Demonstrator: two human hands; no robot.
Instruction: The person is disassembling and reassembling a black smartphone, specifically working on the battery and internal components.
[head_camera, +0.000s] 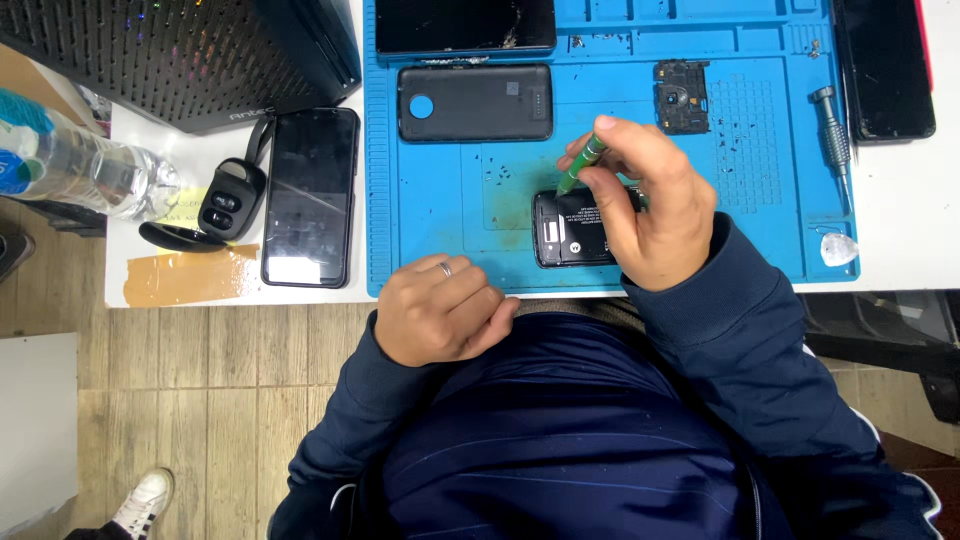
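Partly, right hand (645, 215) hides opened phone (572, 228), gripping green tool (583, 163).

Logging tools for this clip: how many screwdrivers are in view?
2: a green screwdriver in the right hand over the opened phone, and a grey screwdriver lying at the mat's right edge. Others may be hidden.

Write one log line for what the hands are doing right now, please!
right hand: holds green tool over opened phone | left hand: closed, resting at blue mat edge | nearby: back cover
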